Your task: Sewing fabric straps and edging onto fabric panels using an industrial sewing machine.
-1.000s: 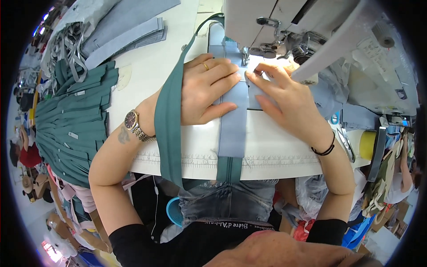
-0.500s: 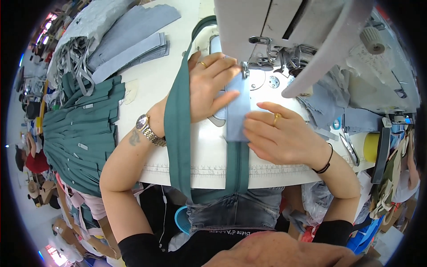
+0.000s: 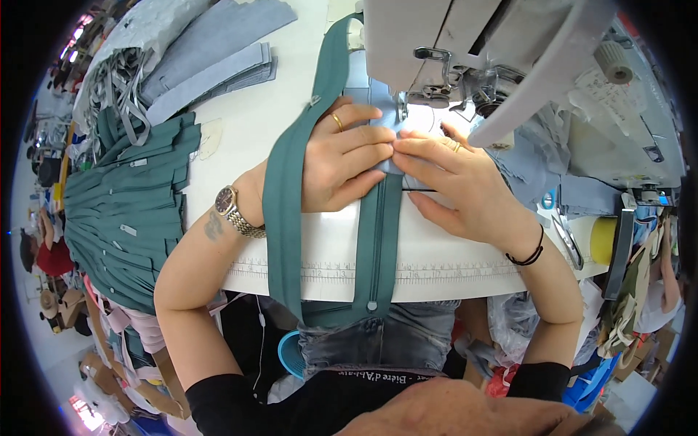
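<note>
A piece of light blue fabric [image 3: 382,94] lies flat under the sewing machine [image 3: 436,43], beside its presser foot [image 3: 402,107]. Over the left part of this fabric my left hand [image 3: 338,160] lies flat, fingers stretched out. My right hand [image 3: 462,185] rests on its right part, fingers extended and thumb apart, fingertips meeting those of the left. A long green zipper [image 3: 376,240] runs from below the fabric to the table's front edge, loops across my lap and comes back up over my left wrist. A small slider [image 3: 372,306] shows near the bend.
Green zippers [image 3: 131,218] are heaped at the left. Behind them lie grey-blue cut pieces [image 3: 211,80] and a plastic bag [image 3: 138,43]. Scissors [image 3: 567,240] and a yellow roll [image 3: 602,241] sit at the right. A ruler strip [image 3: 327,271] follows the front edge.
The blue fabric has moved away from me, under the machine. My right hand has gone forward and left beside my left hand. More of the green zipper, with its slider, shows at the front.
</note>
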Action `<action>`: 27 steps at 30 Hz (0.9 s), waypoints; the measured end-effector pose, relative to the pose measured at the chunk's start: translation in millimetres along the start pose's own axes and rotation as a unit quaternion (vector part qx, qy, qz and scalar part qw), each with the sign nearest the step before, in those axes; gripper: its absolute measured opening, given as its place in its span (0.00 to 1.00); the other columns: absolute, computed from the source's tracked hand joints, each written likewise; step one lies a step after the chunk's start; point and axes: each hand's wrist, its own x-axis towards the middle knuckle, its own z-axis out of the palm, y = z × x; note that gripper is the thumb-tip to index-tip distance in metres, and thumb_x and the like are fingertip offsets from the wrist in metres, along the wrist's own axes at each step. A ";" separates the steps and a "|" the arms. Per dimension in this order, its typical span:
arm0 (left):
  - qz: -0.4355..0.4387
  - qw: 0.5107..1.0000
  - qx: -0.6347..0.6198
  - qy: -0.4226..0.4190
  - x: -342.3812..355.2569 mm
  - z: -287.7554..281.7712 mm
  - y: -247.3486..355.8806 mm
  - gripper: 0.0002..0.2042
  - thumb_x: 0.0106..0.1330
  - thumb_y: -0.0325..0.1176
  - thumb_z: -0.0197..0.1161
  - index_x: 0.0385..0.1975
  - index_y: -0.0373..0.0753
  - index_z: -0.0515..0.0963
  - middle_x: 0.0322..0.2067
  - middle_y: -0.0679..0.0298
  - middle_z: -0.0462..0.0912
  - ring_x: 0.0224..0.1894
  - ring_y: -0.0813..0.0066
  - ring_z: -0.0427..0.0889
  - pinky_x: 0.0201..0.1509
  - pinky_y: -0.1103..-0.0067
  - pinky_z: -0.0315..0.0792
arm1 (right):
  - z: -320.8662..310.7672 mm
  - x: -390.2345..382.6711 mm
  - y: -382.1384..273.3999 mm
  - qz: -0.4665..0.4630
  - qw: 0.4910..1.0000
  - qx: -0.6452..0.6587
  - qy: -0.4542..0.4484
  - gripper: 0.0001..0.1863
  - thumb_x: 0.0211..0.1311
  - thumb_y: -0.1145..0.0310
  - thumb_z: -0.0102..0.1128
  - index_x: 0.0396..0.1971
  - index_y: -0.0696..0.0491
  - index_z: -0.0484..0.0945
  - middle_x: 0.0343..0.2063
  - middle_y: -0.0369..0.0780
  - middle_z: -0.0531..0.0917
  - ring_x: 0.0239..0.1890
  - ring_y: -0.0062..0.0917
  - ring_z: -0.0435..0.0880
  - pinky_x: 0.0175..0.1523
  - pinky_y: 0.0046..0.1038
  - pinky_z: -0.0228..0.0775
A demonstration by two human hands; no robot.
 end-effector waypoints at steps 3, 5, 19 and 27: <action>-0.024 0.998 0.051 -0.026 -0.4 -0.5 -1.4 0.16 0.57 0.30 0.69 0.45 0.33 0.83 0.51 0.56 0.83 0.56 0.58 0.78 0.65 0.59 0.67 | 5.1 -0.9 1.7 -0.020 0.996 -0.065 0.062 0.24 0.52 0.65 0.69 0.51 0.53 0.79 0.54 0.35 0.76 0.57 0.29 0.79 0.52 0.38 0.70; -0.033 0.998 0.052 -0.029 0.3 2.2 -5.4 0.16 0.58 0.31 0.69 0.47 0.34 0.82 0.52 0.56 0.83 0.58 0.57 0.77 0.65 0.59 0.67 | 4.6 -3.2 1.7 -0.039 0.993 -0.098 0.047 0.25 0.52 0.64 0.69 0.52 0.52 0.79 0.55 0.36 0.76 0.57 0.30 0.79 0.54 0.39 0.69; -0.132 0.990 0.027 -0.044 -2.5 7.7 -21.4 0.17 0.69 0.31 0.59 0.57 0.36 0.76 0.58 0.52 0.77 0.66 0.49 0.70 0.71 0.60 0.63 | 12.1 -5.5 2.1 0.002 0.990 -0.139 0.017 0.29 0.54 0.63 0.68 0.59 0.49 0.77 0.64 0.42 0.74 0.65 0.36 0.73 0.67 0.51 0.60; -0.164 0.983 0.011 -0.082 17.0 3.9 -17.0 0.16 0.68 0.31 0.58 0.52 0.31 0.77 0.43 0.48 0.78 0.45 0.45 0.74 0.53 0.60 0.68 | 17.3 -3.5 13.6 -0.033 0.987 -0.128 0.093 0.24 0.57 0.56 0.67 0.51 0.51 0.80 0.53 0.42 0.79 0.58 0.33 0.78 0.56 0.44 0.70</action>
